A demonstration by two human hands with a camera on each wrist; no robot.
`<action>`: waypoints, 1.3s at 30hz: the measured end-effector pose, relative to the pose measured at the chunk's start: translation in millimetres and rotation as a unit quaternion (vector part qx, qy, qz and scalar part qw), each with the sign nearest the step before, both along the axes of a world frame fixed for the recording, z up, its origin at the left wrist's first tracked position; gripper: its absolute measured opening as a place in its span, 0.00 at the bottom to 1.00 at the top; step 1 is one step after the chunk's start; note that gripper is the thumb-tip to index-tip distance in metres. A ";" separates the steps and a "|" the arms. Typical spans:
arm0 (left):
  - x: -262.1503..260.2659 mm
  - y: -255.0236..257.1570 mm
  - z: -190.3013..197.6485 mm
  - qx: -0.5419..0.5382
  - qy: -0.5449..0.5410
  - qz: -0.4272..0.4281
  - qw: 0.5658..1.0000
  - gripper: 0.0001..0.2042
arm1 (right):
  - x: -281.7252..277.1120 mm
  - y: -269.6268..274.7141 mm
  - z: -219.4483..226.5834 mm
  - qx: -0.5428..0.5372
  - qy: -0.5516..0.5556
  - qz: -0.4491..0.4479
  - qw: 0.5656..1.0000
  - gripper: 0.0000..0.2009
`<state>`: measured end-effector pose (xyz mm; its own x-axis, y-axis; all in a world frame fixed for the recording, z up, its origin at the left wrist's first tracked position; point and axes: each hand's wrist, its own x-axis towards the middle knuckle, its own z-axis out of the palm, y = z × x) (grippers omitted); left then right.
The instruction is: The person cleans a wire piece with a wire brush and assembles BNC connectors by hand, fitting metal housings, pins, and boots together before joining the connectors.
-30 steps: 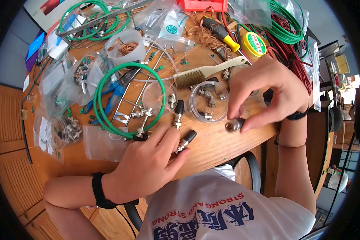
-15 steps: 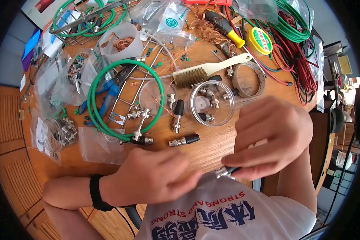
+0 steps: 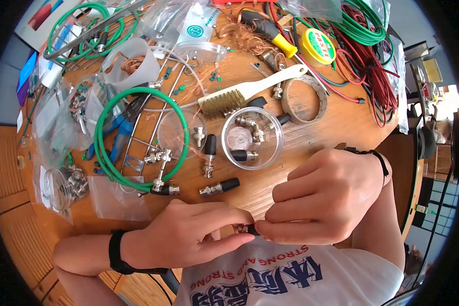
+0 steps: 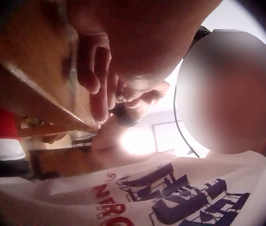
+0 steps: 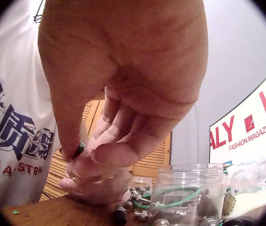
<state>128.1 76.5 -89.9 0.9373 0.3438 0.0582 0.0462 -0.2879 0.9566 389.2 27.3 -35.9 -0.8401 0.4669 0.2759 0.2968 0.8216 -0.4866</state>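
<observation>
Connector (image 3: 250,229) mostly hidden between hands (image 3: 186,232) (image 3: 324,201) (details unclear)

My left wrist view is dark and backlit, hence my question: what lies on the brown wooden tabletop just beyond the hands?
Observer: A silver metal connector with a black sleeve lies there on its side.
Operator: Any container near it?
Observer: Yes, a round transparent jar with silver-and-black connectors inside.
Operator: And the thing being held?
Observer: The right wrist view shows a green end on the small dark cylinder between the left hand and the right hand.
</observation>
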 end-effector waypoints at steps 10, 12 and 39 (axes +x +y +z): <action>0.2 1.9 -3.9 -0.046 0.032 -0.016 0.998 0.13 | 27.7 24.1 6.2 -0.017 0.190 -0.026 0.981 0.20; 1.9 2.7 -2.4 -0.058 0.033 -0.015 0.998 0.13 | 32.4 24.3 20.4 0.018 0.199 -0.216 0.956 0.21; 0.1 5.6 1.4 -0.214 0.072 0.003 0.974 0.15 | 32.9 58.5 9.1 0.163 -0.131 -0.596 0.775 0.10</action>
<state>128.2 82.1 -88.5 0.9228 0.3136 -0.2237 0.1893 0.1367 0.9724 422.2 85.8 -26.8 0.0869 0.8961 0.4352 0.9934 -0.0454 -0.1049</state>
